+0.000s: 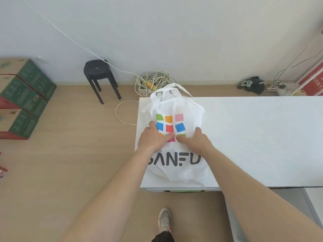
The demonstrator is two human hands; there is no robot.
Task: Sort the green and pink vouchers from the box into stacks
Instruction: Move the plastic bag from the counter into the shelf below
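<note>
A white plastic bag (pixel 176 159) printed with coloured squares and dark letters lies on the left end of the white table (pixel 262 137). Its handles point toward the far edge. My left hand (pixel 153 138) and my right hand (pixel 195 141) both lie on the middle of the bag, side by side, with fingers pressing into the plastic near the coloured squares. Whether the fingers pinch the plastic is hard to tell. No box and no vouchers are visible; the bag's contents are hidden.
A black stool (pixel 99 75) stands by the wall to the left. A tangle of white cable (pixel 153 81) sits on the floor behind the table. Green cartons (pixel 22 98) are stacked at far left. My shoe (pixel 164 219) is below the table's near edge.
</note>
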